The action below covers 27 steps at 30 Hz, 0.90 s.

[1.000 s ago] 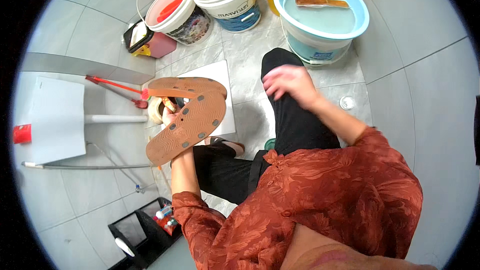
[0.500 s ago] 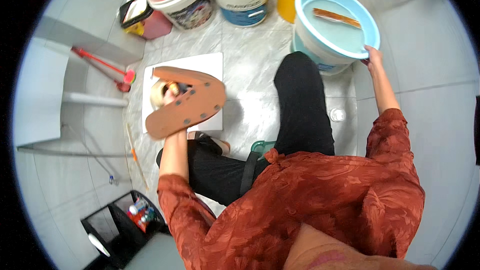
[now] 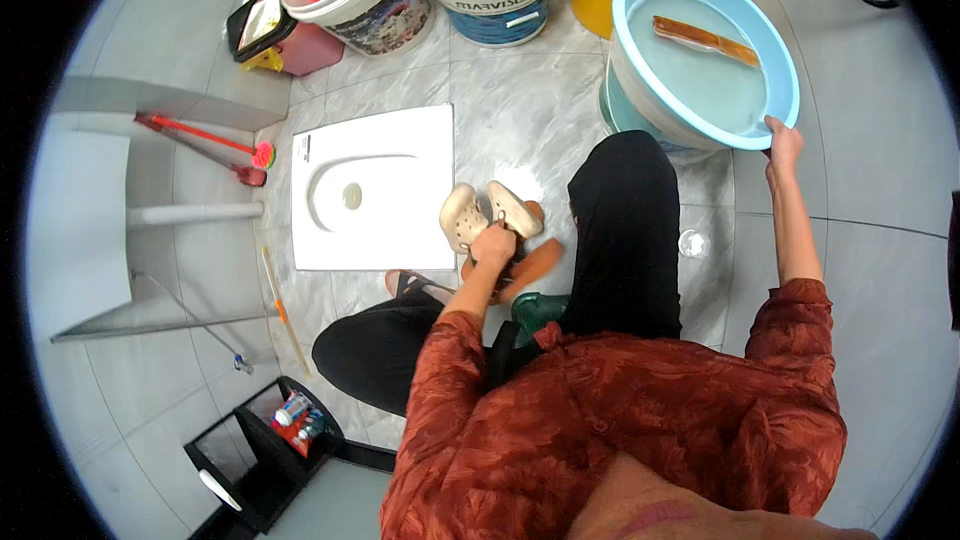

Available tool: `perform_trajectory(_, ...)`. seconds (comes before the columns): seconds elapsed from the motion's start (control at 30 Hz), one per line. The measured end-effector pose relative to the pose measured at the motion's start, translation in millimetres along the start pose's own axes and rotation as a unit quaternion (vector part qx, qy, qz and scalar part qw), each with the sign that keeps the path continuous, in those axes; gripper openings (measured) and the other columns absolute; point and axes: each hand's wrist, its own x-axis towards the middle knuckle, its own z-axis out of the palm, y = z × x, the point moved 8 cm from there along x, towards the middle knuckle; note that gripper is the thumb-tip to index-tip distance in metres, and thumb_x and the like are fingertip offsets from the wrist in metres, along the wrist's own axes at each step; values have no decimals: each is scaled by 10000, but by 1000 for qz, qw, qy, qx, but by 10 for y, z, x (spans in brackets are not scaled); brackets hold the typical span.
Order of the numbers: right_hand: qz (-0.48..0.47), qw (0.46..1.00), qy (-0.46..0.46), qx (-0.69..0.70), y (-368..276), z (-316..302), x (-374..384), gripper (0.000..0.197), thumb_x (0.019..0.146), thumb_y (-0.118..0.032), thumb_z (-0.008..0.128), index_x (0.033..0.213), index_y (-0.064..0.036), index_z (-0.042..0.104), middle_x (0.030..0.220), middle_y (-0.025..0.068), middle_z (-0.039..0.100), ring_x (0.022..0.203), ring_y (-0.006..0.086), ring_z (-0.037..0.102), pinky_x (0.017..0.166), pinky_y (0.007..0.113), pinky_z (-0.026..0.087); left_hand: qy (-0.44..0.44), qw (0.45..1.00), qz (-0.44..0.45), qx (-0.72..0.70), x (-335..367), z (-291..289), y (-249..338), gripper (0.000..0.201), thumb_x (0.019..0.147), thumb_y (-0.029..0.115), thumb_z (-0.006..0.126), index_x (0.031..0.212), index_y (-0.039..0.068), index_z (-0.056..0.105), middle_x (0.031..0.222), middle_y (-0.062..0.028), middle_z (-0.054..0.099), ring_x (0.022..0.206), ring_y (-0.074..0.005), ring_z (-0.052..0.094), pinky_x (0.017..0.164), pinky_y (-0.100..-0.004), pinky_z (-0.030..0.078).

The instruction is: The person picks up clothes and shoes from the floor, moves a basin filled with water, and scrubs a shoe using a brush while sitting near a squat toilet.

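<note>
Floor [image 3: 510, 135] stretches between squat toilet [image 3: 400, 220], left, and basin [image 3: 622, 12], right. Left hand [image 3: 493, 243] closed round bunched shoes [image 3: 462, 218], just right of toilet edge; right hand [image 3: 785, 147] grips basin's near rim.

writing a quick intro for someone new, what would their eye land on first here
Probably the big light blue basin at the upper right, with a long brown piece in it and the right hand on its rim. Near the middle, the cream clogs in the left hand stand out too, just right of the white squat toilet in the floor.
</note>
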Motion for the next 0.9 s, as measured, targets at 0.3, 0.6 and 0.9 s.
perform_trajectory(0.3, -23, 999, -25, -24, -140, 183, 98, 286, 727, -129, 576, 936, 66, 564, 780, 100, 596, 651, 164, 568, 564, 303, 450, -99, 983, 131, 82, 168, 540, 62, 546, 875, 376, 267, 1149, -32, 505, 1073, -264, 558, 1015, -388, 540, 909, -439, 390)
perform_trajectory(0.6, -52, 998, -16, -29, -132, 219, 147, 232, 678, -104, 589, 841, 60, 594, 749, 106, 613, 627, 178, 582, 569, 305, 437, -84, 938, 263, 211, 163, -56, 294, 411, 797, 410, 442, 901, 87, 675, 1043, -164, 611, 950, -312, 589, 879, -429, 419)
perform_trajectory(0.9, 41, 998, -46, -7, -289, 185, -22, 257, 662, -116, 606, 878, 23, 603, 725, 83, 602, 618, 156, 569, 480, 282, 424, -8, 936, 259, 239, 300, -370, 493, 312, 780, 319, 508, 858, 58, 660, 915, -171, 634, 825, -323, 616, 728, -402, 486)
